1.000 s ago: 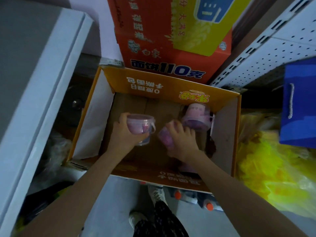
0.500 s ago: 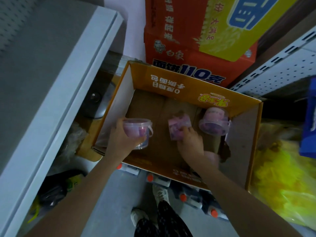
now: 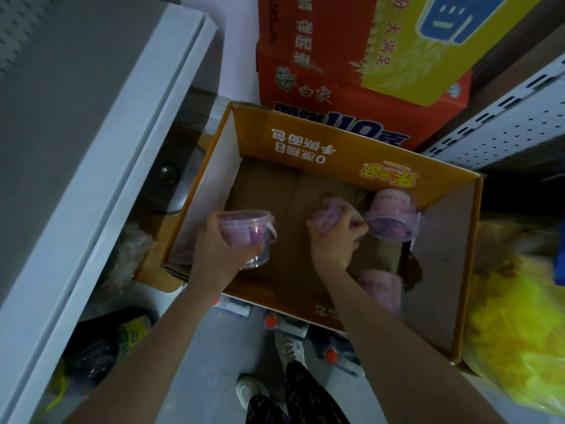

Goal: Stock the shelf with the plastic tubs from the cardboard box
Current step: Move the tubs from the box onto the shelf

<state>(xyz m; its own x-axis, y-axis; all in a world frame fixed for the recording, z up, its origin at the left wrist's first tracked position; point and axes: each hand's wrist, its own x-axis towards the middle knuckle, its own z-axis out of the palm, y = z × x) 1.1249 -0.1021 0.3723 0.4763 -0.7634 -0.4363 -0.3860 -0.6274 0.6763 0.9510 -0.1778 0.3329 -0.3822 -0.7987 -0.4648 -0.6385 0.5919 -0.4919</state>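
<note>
Grip: my left hand [image 3: 220,240] clasped the first tub [image 3: 247,234] by its side, lid up, ready to carry. My right hand [image 3: 333,243] closed round the second tub [image 3: 328,214] inside the cardboard box [image 3: 336,154]. Remaining in box: third tub [image 3: 393,217], fourth tub [image 3: 380,286]. Shelf [image 3: 91,148] alongside, left.

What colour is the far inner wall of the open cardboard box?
Orange with white characters, on the open cardboard box; the head view shows it best.
</note>
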